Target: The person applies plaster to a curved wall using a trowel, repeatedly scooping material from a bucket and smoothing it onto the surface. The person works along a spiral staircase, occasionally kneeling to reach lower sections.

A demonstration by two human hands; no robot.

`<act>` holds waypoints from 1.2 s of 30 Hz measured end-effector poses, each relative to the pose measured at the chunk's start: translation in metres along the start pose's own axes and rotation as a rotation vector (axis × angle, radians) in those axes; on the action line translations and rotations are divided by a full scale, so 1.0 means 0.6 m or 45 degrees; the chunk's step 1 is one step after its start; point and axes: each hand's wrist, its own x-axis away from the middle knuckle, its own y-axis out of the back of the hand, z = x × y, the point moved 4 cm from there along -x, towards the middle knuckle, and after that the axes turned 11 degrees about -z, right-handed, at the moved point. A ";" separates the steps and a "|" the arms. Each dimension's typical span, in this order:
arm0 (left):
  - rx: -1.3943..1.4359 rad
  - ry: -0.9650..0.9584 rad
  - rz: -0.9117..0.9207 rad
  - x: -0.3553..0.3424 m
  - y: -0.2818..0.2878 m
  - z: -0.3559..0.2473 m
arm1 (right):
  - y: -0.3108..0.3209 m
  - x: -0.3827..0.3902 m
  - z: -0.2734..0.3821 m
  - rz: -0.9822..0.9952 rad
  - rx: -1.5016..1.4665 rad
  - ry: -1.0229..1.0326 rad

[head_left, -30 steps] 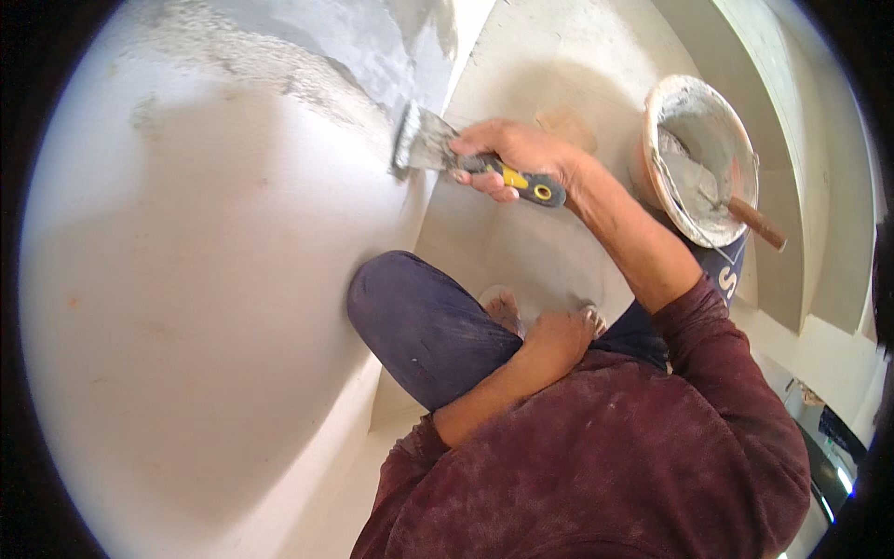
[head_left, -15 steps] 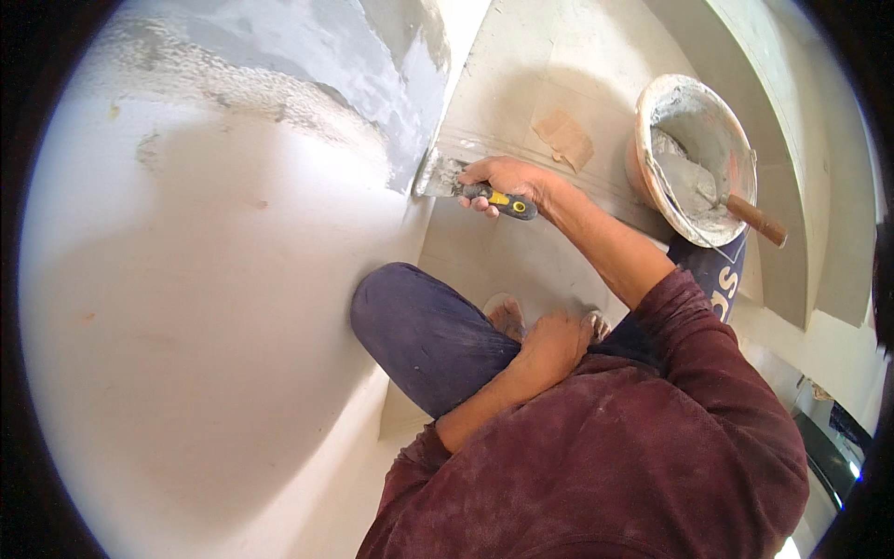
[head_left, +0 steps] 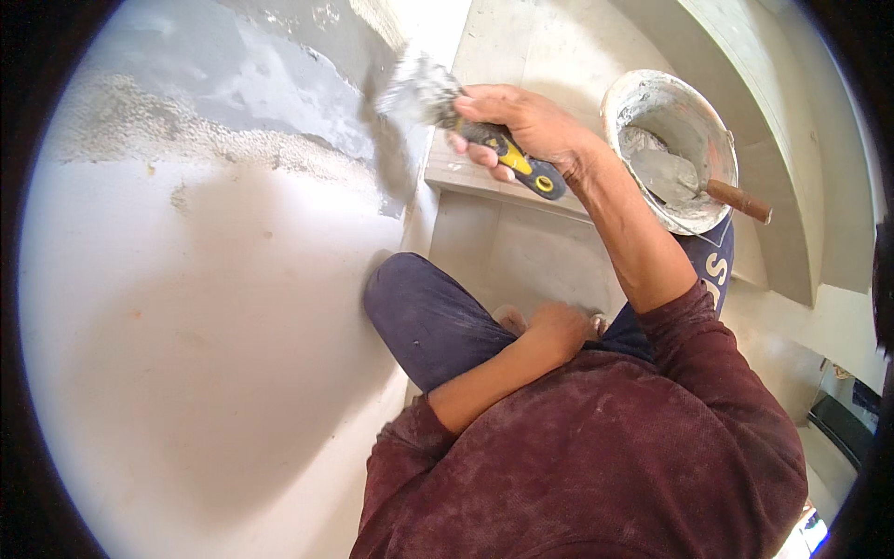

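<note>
My right hand (head_left: 526,126) is wrapped round the black and yellow handle of a putty knife (head_left: 512,158). Its wide blade, smeared with pale filler and blurred by motion, is up beside the corner of the wall (head_left: 214,307); whether it touches cannot be told. A grey, partly smoothed patch (head_left: 270,79) with a rough lower border covers the upper wall near the blade. Low in my lap, next to my thigh, rests my left hand (head_left: 562,331); its fingers are mostly hidden.
At the right, a filler-smeared bucket (head_left: 715,107) with a wire handle holds pale filler and a trowel with a wooden handle (head_left: 740,200). A step (head_left: 521,186) lies beyond my knees. My bent left knee (head_left: 410,289) is close to the wall; a curved panel (head_left: 792,168) rises right of the bucket.
My right hand has lifted the putty knife from the wall's lower corner up along the grey patch. The view has shifted a little; my left hand stays in my lap.
</note>
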 end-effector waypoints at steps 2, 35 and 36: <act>-0.067 -0.089 0.197 -0.026 0.023 0.003 | 0.035 -0.010 -0.036 -0.278 0.310 0.100; 0.283 -0.188 0.014 -0.120 -0.107 0.073 | -0.076 0.034 -0.091 -0.084 0.158 -0.238; 0.198 -0.126 0.070 -0.123 -0.108 0.078 | -0.048 0.016 -0.095 -0.156 0.125 -0.206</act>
